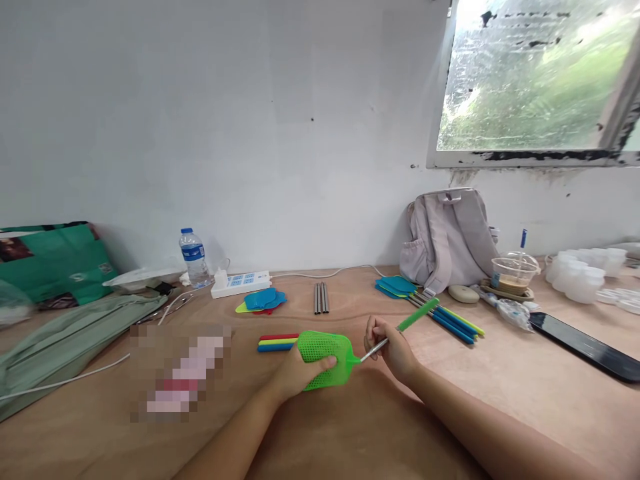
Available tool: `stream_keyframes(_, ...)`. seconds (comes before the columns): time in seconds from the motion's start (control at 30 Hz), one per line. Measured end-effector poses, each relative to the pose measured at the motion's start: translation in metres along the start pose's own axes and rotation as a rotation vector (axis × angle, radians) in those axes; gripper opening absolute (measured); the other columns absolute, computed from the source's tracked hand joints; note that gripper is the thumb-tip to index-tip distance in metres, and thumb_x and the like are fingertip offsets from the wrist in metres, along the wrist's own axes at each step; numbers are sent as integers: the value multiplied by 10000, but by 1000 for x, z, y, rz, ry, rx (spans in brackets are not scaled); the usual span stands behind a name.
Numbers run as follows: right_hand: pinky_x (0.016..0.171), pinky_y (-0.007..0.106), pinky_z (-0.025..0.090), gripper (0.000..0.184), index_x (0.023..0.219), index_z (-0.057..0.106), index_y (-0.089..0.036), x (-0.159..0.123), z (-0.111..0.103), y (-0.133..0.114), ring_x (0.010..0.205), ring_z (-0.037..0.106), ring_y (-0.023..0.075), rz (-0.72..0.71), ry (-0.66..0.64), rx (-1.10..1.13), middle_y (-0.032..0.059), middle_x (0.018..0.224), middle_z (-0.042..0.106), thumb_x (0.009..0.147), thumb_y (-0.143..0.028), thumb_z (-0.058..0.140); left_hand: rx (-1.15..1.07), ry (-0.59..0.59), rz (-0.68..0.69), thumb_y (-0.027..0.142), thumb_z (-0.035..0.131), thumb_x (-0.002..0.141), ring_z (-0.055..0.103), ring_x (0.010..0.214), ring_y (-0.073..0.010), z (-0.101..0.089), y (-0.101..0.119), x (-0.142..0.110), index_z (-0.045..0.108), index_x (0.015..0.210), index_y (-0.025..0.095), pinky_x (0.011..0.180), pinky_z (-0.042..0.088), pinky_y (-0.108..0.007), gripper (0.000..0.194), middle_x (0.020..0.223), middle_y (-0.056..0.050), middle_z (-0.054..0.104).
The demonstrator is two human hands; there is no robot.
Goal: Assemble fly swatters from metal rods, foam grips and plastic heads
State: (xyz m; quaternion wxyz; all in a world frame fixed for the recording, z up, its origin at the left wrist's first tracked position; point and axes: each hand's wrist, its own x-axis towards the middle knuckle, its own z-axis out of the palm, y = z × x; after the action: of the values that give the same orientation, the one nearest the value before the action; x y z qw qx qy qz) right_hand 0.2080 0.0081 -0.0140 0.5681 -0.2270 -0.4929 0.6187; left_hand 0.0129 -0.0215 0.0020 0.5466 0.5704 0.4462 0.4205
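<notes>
A bright green fly swatter (327, 347) with a thin metal rod and a green handle is held above the table between my hands. My left hand (305, 370) grips its perforated head, thumb on top. The fingers of my right hand (393, 347) are curled around the metal rod, close to the handle. Just behind my left hand lie red, yellow and blue handles (277, 343). Farther back are loose swatter heads (263, 300) in blue, red and yellow, and several metal rods (321, 298). Assembled fly swatters (453, 323) with blue and yellow handles lie to the right.
At the back stand a power strip (241, 284), a water bottle (195, 258) and a grey backpack (447, 237). On the right are a drink cup (514, 272), a black phone-like slab (585, 347) and white containers (580, 280). A green bag (55, 263) sits at left.
</notes>
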Motion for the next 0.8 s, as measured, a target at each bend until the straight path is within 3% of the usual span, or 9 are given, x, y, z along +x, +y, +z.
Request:
stream_keyframes(0.13, 381, 213, 241, 90, 609, 464, -190, -6, 8, 4, 349, 345, 90, 81, -59, -13, -62, 392, 394, 681, -245, 467, 132, -201, 81, 339, 724, 592, 625, 803, -206, 9, 2, -5, 638, 852, 150, 704, 486, -305, 333, 854, -52, 695)
stream_keyframes(0.3, 437, 229, 288, 278, 562, 479, -174, -10, 11, 6, 456, 405, 103, -50, -59, -130, -16, 494, 450, 769, -356, 440, 136, -253, 140, 356, 691, 638, 625, 778, -194, 15, -2, -5, 642, 864, 139, 680, 485, -287, 318, 842, -54, 694)
stream_keyframes(0.37, 428, 232, 287, 340, 557, 487, -173, -9, 9, 6, 442, 400, 105, -57, -38, -98, -13, 486, 441, 793, -400, 394, 99, -213, 116, 350, 707, 618, 627, 809, -205, 15, -3, -3, 649, 865, 146, 705, 488, -299, 326, 872, -60, 694)
stream_keyframes(0.57, 376, 222, 278, 283, 557, 486, -180, -4, 4, -3, 380, 401, 96, -52, 83, 65, -23, 488, 455, 760, -369, 426, -231, 79, -10, 314, 774, 509, 637, 829, -238, 4, 0, 4, 631, 837, 157, 760, 493, -370, 391, 876, -69, 696)
stream_keyframes(0.8, 341, 206, 279, 259, 571, 492, -180, -8, 14, -9, 373, 384, 96, -46, 80, 49, -14, 457, 478, 754, -357, 448, -490, 110, -93, 271, 766, 504, 650, 784, -255, -8, 6, 9, 625, 853, 144, 730, 503, -399, 397, 817, -74, 700)
